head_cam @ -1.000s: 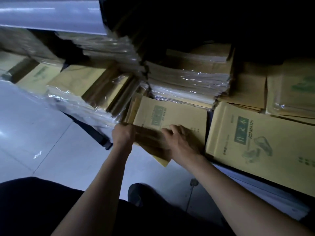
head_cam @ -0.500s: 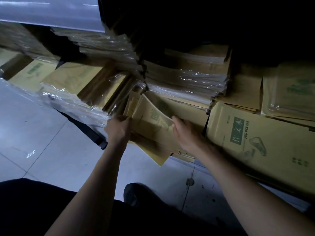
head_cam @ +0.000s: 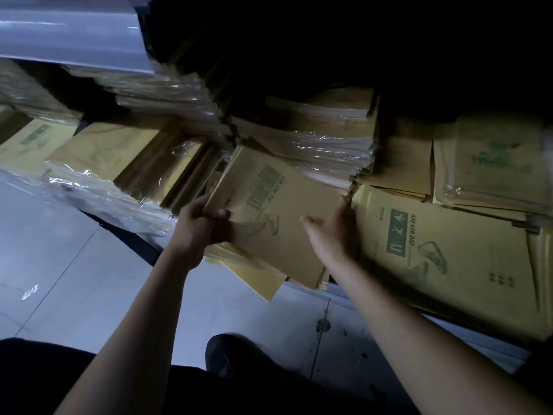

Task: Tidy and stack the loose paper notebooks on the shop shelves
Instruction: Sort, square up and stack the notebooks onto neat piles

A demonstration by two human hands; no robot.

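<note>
Left hand [head_cam: 196, 227] gripping tilted notebook [head_cam: 278, 217] — right hand [head_cam: 332, 232] alongside, fingers spread

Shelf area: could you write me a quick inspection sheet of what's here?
Surface: low shelf, dim, packed with stacks.
Job's things: loose notebook tilted; messy loose pile beneath juts over the edge; large notebook lies flat beside.
Clutter: plastic-wrapped bundles behind and left.
Hands: left hand grips the notebook's left edge; right hand open against its right edge.
Cables: nothing seen.
Surroundings: grey tiled floor, dark shoe.
</note>
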